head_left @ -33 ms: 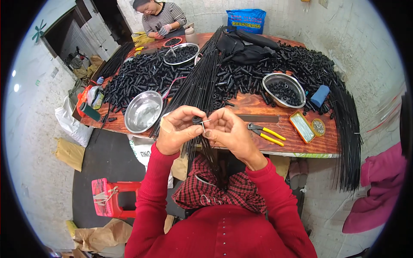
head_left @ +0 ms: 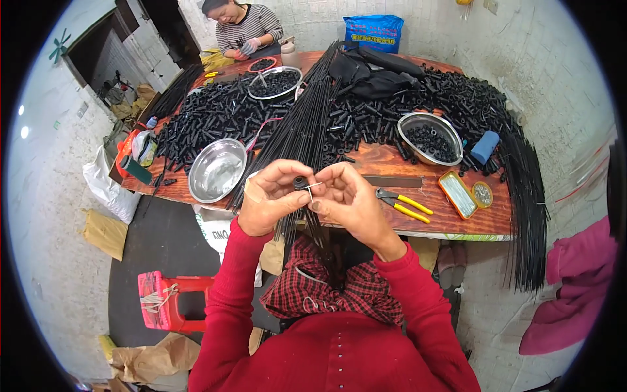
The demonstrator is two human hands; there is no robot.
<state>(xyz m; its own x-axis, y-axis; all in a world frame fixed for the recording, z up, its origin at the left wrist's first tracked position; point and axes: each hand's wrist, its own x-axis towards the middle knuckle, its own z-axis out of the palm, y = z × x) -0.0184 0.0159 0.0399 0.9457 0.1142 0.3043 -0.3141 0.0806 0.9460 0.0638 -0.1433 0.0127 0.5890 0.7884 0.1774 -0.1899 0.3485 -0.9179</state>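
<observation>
Near the table's front edge my hands meet over a bundle of long thin black rods (head_left: pixel 294 124). My left hand (head_left: pixel 261 202) is closed, pinching a small round black part (head_left: pixel 300 183) between thumb and fingertips. Close beside it, the thumb and fingers of my right hand (head_left: pixel 356 206) pinch a thin pale wire-like pin (head_left: pixel 314 185). The pin lies across the right side of the black part; whether it passes through cannot be seen. A bandage-like patch (head_left: pixel 255 191) is on my left hand.
Loose black tubes (head_left: pixel 215 117) cover much of the wooden table (head_left: pixel 392 160). Around my hands are a metal bowl (head_left: pixel 219 170), a bowl of black rings (head_left: pixel 431 140), yellow-handled pliers (head_left: pixel 408 206) and a tin of pins (head_left: pixel 458 195). A co-worker (head_left: pixel 245 32) sits across.
</observation>
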